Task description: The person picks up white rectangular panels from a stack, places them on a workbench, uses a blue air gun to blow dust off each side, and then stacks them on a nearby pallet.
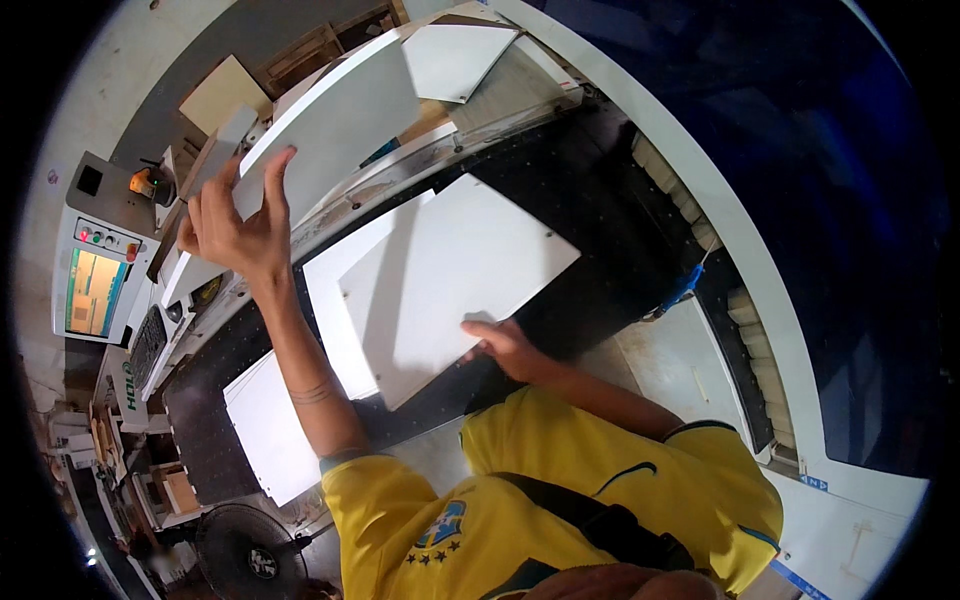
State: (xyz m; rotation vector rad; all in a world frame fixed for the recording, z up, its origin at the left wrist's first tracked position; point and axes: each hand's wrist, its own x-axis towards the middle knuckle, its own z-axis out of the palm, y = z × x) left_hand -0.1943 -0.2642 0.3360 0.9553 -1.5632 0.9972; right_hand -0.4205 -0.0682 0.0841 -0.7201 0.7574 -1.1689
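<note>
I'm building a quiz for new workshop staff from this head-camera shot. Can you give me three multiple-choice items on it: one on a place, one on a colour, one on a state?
1. Where is the left hand?
A. On the edge of the raised white panel
B. On the floor fan
C. In a pocket

2. What colour is the person's shirt?
A. Red
B. Yellow
C. Grey

3. How does the white board under the right hand lie?
A. Standing upright against a wall
B. Rolled up
C. Flat on the dark machine bed

Answers:
1. A, the fingers grip the panel's lower edge, up at the left.
2. B, the shirt at the bottom of the picture is yellow with dark trim.
3. C, the board rests flat, with the fingers on its near edge.
</note>
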